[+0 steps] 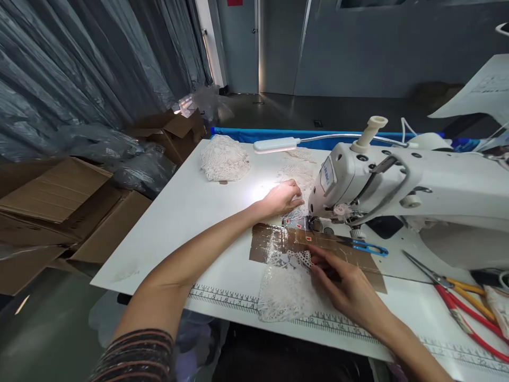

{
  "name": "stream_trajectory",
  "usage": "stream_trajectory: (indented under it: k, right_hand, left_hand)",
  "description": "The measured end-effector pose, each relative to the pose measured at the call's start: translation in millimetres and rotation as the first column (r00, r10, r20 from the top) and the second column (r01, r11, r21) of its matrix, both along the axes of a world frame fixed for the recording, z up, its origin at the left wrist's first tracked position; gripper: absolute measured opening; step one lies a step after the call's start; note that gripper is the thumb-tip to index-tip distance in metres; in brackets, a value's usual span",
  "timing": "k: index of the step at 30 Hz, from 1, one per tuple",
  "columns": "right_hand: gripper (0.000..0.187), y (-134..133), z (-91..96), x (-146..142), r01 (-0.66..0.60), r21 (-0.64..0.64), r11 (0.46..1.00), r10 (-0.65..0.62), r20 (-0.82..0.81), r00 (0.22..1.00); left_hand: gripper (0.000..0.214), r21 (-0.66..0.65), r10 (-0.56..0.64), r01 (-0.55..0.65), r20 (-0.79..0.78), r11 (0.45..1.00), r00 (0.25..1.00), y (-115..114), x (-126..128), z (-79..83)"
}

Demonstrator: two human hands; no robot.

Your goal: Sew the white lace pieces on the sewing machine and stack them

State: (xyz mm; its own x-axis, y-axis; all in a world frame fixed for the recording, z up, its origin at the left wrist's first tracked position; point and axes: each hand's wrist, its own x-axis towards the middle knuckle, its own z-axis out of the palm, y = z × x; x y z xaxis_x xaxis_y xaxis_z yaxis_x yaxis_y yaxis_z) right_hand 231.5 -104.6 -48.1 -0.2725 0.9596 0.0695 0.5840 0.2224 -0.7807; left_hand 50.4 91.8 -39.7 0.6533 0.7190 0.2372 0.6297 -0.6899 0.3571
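A white sewing machine (334, 170) stands at the right, its needle area low on the left end. My left hand (283, 199) is beside the machine head with curled fingers on a strip of white lace (296, 172) behind the needle. In front of the machine, my right hand (344, 273) pinches the upper right edge of a white lace piece (286, 289). That piece lies over brown tape (264, 244) on the table and hangs slightly past the printed ruler. The right fingertips are partly hidden.
A heap of white lace (225, 158) sits at the back left. Blue thread snips (369, 248) and red-and-orange-handled scissors (457, 297) lie at the right. A lamp (276, 145) lights the table (170, 228). Cardboard boxes (51, 196) stand left of it.
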Motion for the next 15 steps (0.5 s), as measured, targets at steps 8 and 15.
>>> stream_trajectory:
  k: [8, 15]
  right_hand:
    - [0.046, 13.3, -0.7, 12.1, -0.032, -0.190, 0.981, -0.009, -0.211, 0.977]
    - [0.046, 14.6, 1.0, 15.1, -0.069, -0.199, 0.978, 0.011, -0.279, 0.960]
  left_hand:
    - [0.019, -0.076, 0.053, -0.040, 0.172, 0.996, 0.984, 2.0, -2.8, -3.9]
    - [0.021, -0.175, 0.051, 0.006, 0.318, 0.984, 0.947, -40.4, -31.6, 36.8]
